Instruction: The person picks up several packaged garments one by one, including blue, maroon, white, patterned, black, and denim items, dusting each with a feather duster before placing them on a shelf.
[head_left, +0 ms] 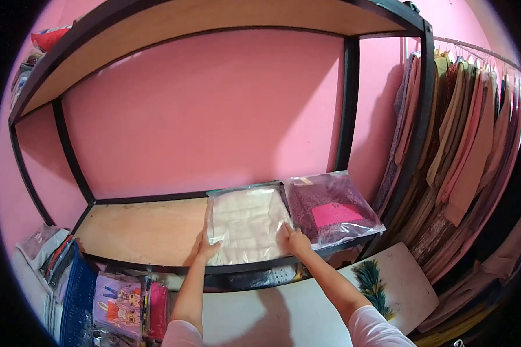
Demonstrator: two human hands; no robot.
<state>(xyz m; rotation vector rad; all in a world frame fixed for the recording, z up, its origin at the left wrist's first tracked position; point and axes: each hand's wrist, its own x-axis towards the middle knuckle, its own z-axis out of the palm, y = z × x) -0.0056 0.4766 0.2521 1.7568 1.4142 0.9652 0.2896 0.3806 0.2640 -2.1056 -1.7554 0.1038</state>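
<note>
A clear plastic bag with folded cream cloth (250, 222) lies on the wooden shelf board (139, 231). At its left edge is my left hand (209, 247), thumb on top and fingers closed on the side of the bag. My right hand (297, 240) pinches the bag's right edge near the front corner. Just to the right, a second clear bag with dark purple cloth and a bright pink panel (334, 208) rests on the same shelf, next to the cream one. The undersides of both bags are hidden.
Black metal posts (347, 104) frame the shelf, with an upper board (214, 14) overhead. Clothes hang on a rail (463, 133) at right. Below are a white table (243, 312), a blue basket (78, 301) and bagged items including a purple printed one (118, 303).
</note>
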